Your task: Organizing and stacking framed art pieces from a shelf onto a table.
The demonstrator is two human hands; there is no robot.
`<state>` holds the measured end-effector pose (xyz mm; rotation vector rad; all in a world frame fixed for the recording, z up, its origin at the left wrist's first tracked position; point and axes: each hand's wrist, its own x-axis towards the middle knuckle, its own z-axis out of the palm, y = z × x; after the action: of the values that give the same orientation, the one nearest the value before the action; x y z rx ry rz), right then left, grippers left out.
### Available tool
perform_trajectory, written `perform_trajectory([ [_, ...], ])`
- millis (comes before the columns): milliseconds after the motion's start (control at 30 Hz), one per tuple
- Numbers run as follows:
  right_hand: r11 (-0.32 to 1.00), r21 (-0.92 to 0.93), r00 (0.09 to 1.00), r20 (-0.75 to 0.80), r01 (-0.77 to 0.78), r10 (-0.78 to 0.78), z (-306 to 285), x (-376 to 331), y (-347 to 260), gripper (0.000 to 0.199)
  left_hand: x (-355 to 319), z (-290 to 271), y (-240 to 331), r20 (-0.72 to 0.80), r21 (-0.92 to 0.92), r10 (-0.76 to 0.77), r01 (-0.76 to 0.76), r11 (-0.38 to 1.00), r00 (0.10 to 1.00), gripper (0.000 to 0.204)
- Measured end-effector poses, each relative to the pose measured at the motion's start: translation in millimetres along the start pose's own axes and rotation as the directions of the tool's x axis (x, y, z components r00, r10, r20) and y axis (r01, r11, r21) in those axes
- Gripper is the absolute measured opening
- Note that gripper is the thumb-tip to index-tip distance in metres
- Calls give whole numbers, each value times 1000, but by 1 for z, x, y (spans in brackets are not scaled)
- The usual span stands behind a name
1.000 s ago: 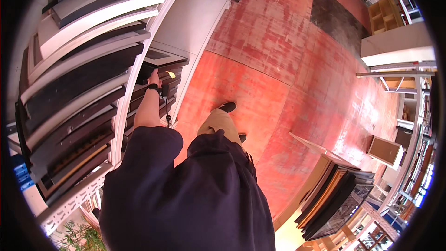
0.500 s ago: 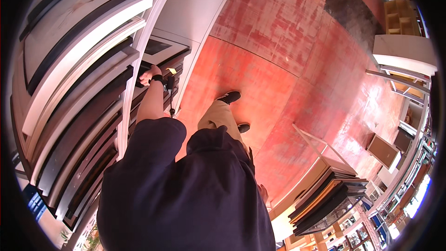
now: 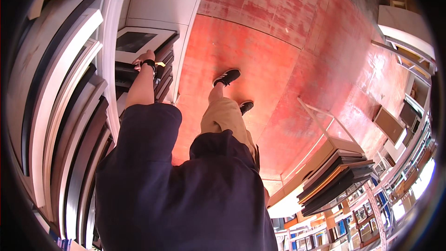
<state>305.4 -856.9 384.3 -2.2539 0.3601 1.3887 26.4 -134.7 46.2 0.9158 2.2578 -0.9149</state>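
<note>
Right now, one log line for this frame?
left hand: on stacked dark picture frames in white rack | right hand: out of view | red floor

Worn, patchy red painted floor [image 3: 260, 56]; smooth white-painted frame [image 3: 139, 42] with dark glossy glass; matt dark cloth shirt [image 3: 186, 195].

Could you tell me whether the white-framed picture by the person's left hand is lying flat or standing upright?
Lying flat. The white-framed picture lies face up on top of a stack of darker frames, its dark panel towards the camera. The left hand rests at its near edge.
</note>
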Motion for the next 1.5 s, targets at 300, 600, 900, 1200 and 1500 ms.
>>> perform_trajectory([
  [300,996,-45,997,-15,-72,71,2,-7,-15,42,-20,19,12,-508,-599,-355,-26,800,785,75],
  [600,935,233,951,-96,-266,294,10,-8,-60,43,-28,-32,31,-177,-879,-422,50,474,889,92],
  [900,926,237,945,-79,-293,319,21,-12,-43,45,76,-47,50,-119,-956,455,-226,189,883,40],
  [1200,986,95,988,-60,-139,145,31,5,-13,45,-24,-12,61,-96,-991,248,-69,-114,964,27],
  [1500,871,465,971,-82,-160,223,29,28,-32,44,-245,15,14,-14,-963,774,199,-181,633,23],
])
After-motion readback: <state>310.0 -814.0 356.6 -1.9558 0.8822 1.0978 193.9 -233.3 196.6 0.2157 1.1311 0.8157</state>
